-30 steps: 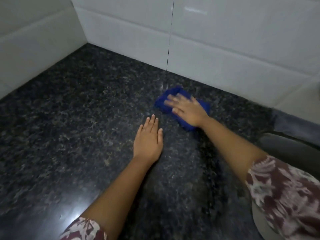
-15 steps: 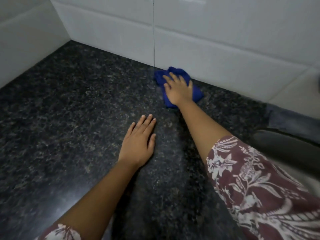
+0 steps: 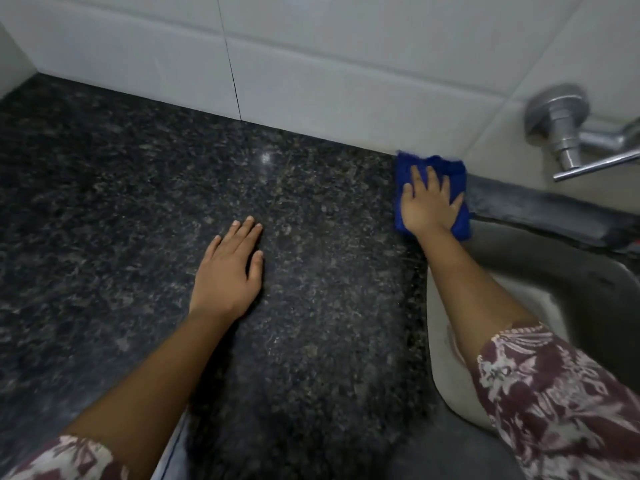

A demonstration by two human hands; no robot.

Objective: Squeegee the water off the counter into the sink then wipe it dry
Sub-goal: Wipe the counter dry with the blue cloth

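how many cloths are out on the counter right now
1. A blue cloth lies at the back right corner of the counter, against the wall tiles beside the sink, pressed flat under the right hand. The left hand rests bare on the counter.

Two hands, left (image 3: pixel 227 271) and right (image 3: pixel 429 202); one blue cloth (image 3: pixel 453 168); one counter (image 3: pixel 104 220); one sink (image 3: pixel 588 306); one tap (image 3: pixel 568 133).

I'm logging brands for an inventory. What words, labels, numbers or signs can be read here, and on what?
None. The cloth, tap, tiles, counter and sleeves show no writing; the sleeves carry only a floral print.
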